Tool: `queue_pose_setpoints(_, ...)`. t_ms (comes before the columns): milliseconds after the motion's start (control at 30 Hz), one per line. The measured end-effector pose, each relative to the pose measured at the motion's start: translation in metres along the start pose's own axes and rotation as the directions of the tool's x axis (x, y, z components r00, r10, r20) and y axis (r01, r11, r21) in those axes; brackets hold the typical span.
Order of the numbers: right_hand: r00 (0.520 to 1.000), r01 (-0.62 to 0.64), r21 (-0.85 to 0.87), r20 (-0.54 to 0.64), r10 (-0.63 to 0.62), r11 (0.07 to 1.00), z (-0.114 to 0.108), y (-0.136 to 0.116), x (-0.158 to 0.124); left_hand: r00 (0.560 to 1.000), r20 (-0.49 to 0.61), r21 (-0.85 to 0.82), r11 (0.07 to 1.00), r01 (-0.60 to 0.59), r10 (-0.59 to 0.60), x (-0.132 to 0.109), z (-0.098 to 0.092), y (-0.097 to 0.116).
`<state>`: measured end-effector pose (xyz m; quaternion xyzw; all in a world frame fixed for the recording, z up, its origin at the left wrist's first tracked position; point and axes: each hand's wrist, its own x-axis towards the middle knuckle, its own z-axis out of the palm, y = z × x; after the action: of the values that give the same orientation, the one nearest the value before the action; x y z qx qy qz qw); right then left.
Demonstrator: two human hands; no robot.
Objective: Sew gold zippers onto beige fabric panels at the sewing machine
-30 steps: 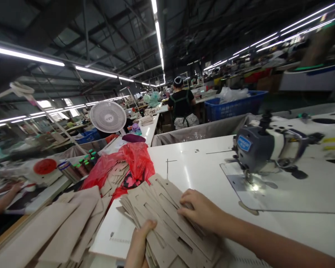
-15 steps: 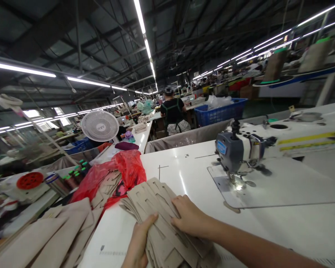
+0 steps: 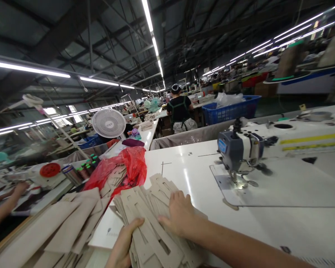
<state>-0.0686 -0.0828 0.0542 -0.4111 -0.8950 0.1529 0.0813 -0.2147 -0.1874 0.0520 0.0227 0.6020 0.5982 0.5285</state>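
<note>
A thick bundle of beige cut pieces (image 3: 146, 219) with rectangular slots lies fanned over the white table in front of me. My left hand (image 3: 124, 242) grips its left edge, thumb on top and fingers hidden underneath. On the far right side, my right hand (image 3: 181, 214) is closed around another part of the bundle, its fingers bent over the upper edge. Between the hands the pieces split into two loose groups. More slotted pieces (image 3: 115, 182) spill from a red plastic bag (image 3: 135, 163) just beyond.
To the right stands a sewing machine (image 3: 234, 149) with its needle lamp lit. Larger beige panels (image 3: 50, 219) lie at left, near thread spools (image 3: 85, 169). A co-worker's arm (image 3: 12, 201) reaches in at far left. Beyond are a fan (image 3: 108, 123), a blue crate (image 3: 231, 109) and a seated person (image 3: 180, 109).
My left hand has moved left with its part of the bundle, and the pieces have spread apart. The view has turned slightly left, bringing a co-worker's arm into sight.
</note>
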Motion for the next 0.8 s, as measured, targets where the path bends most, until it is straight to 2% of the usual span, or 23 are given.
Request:
queue_pose_setpoints(100, 0.998, -0.003, -0.089, 0.061, 0.008, 0.996, -0.006, -0.011, 0.005, 0.999, -0.053, 0.021, 1.000, -0.001, 0.002, -0.004, -0.004, 0.000)
queue_pose_setpoints(233, 0.980, 0.012, -0.137, 0.196, 0.016, 0.990, -0.014, -0.008, 0.013, 0.992, -0.128, 0.042, 0.999, 0.022, -0.016, -0.009, -0.003, 0.002)
queue_pose_setpoints(333, 0.982, 0.036, -0.134, 0.190, -0.010, 0.990, -0.017, 0.000, 0.016, 0.994, -0.108, 0.053, 0.998, 0.038, -0.032, -0.010, -0.002, 0.003)
queue_pose_setpoints(500, 0.988, 0.017, -0.139, 0.154, 0.005, 0.990, -0.020, 0.006, 0.018, 0.996, -0.072, 0.066, 0.997, -0.049, 0.054, -0.003, 0.005, 0.000)
queue_pose_setpoints(667, 0.975, -0.010, -0.158, 0.219, 0.045, 0.987, -0.017, -0.004, 0.020, 0.995, -0.036, 0.090, 0.992, -0.086, 0.089, 0.007, 0.015, -0.005)
queue_pose_setpoints(800, 0.968, -0.013, -0.195, 0.243, 0.061, 0.981, -0.009, -0.014, 0.021, 0.993, -0.031, 0.113, 0.987, -0.112, 0.116, 0.005, 0.012, -0.006)
